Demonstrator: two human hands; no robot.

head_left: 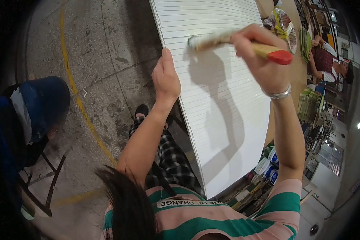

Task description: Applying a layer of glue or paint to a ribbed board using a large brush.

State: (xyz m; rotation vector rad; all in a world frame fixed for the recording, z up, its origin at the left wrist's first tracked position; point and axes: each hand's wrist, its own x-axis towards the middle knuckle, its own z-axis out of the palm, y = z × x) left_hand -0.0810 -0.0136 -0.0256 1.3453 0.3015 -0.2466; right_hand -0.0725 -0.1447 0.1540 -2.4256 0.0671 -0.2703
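In front of me lies a long white stack of sheets [244, 120], fanned so that many thin parallel edges show as lines across it. My left hand [167, 78] is closed on its left edge, thumb on top; the other fingers are partly hidden. Above the sheets, my right hand [264, 56] grips a flat brush [264, 50] by its pale, red-ended handle. The brush head points left, blurred by motion, its tip at or just over the sheets. I cannot tell whether it touches. A shadow of my arm and hand falls across the white surface.
A brown tabletop [273, 124] shows beyond the stack's right edge. Plastic-wrapped goods [284, 28] sit at the upper right, near a co-worker [326, 60] handling green sheets. Tubs [270, 164] stand lower right. At left are a blue-covered object [44, 102] and a yellow floor line [74, 88].
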